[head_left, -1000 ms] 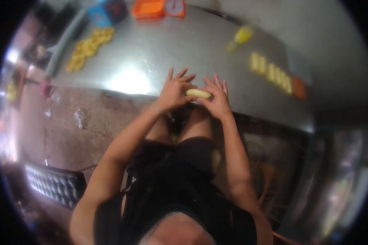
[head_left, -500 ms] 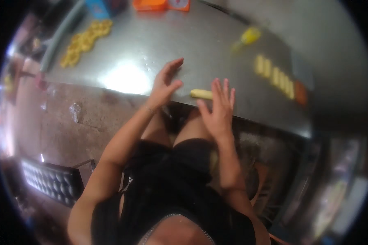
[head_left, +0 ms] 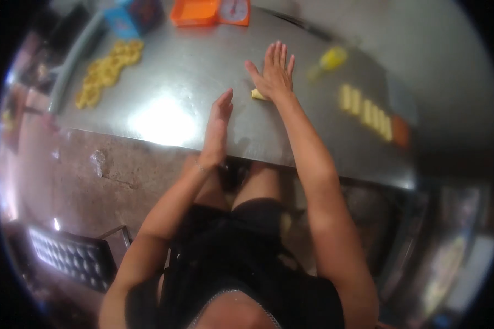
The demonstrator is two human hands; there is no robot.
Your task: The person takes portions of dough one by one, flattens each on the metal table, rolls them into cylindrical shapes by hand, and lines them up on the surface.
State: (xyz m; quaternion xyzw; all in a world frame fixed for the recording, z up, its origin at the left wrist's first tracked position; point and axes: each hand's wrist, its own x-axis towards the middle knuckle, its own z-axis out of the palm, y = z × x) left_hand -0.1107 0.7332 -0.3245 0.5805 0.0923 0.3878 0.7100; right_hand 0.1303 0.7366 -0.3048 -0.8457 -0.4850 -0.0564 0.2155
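My right hand [head_left: 274, 74] lies palm down with its fingers spread over a pale yellow dough roll [head_left: 258, 95] on the metal table. Only the left end of the roll shows; the palm hides the remainder. Held edge-on near the table's front edge, my left hand [head_left: 218, 126] has its fingers stretched out and holds nothing. It is apart from the roll, to its left and nearer my body.
Several dough sticks [head_left: 368, 112] line the right side of the steel table [head_left: 203, 60]. Ring-like dough pieces [head_left: 107, 71] lie at the left. A blue box [head_left: 132, 19], an orange scale [head_left: 234, 11] with its tray [head_left: 195, 12] and a yellow object [head_left: 333, 57] stand farther back.
My right hand has pushed forward across the table, and the dough roll has moved away from the front edge under it. My left hand has turned more edge-on and dropped slightly nearer my body.
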